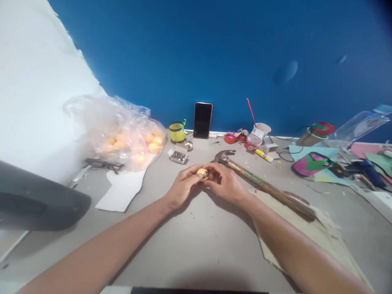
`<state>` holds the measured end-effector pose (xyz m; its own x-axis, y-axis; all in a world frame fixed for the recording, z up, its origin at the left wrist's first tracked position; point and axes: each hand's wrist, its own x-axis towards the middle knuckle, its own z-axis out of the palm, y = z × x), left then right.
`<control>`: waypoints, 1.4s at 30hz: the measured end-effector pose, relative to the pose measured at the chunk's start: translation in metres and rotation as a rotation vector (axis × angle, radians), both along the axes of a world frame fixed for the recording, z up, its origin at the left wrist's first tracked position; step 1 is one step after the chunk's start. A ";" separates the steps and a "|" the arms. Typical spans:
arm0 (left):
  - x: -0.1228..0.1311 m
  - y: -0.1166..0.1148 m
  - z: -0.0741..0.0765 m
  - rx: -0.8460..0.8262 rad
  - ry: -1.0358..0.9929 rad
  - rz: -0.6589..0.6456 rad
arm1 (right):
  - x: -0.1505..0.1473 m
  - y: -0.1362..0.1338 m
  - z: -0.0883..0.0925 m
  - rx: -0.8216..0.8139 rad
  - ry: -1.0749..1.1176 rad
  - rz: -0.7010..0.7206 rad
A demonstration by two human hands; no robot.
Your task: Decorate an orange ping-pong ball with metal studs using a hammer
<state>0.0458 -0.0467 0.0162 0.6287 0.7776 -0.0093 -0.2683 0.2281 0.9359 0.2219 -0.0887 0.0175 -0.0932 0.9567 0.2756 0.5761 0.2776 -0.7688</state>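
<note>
Over the middle of the table, I hold a small yellow-orange ball (202, 172) with a shiny silvery patch on its near side. My left hand (184, 184) has thumb and fingers closed round its left side. From the right, my right hand (225, 181) curls its fingers against the ball; whether a small piece is between the fingertips is hidden. Just beyond the hands lies a small open box (178, 156) of shiny metal pieces, which look like thumbtacks. Behind it sits a silvery, studded round thing (188, 145). A wooden-handled claw hammer (260, 181) rests by my right hand.
Clear plastic bags (131, 134) of orange balls stand at left, near white paper (122, 190) and a dark cylinder (43, 198). A phone (202, 120) leans on the blue wall. Beige cloth (275, 232) lies under my right forearm. Craft items, a cup (261, 130) and cables fill the right.
</note>
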 end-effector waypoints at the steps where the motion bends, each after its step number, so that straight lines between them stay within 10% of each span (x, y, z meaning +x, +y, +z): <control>1: 0.000 0.000 -0.001 -0.008 0.007 0.018 | 0.000 0.000 -0.001 0.027 -0.011 0.012; 23: -0.010 -0.004 0.001 0.203 0.329 0.031 | 0.007 -0.002 -0.001 0.218 -0.238 0.199; 42: -0.013 0.000 0.007 -0.098 0.175 -0.046 | 0.003 0.000 -0.006 0.335 -0.020 0.211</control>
<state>0.0331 -0.0463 0.0228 0.6457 0.7380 -0.1959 -0.0909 0.3290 0.9399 0.2250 -0.0887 0.0116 -0.2865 0.7733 0.5656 0.4937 0.6251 -0.6046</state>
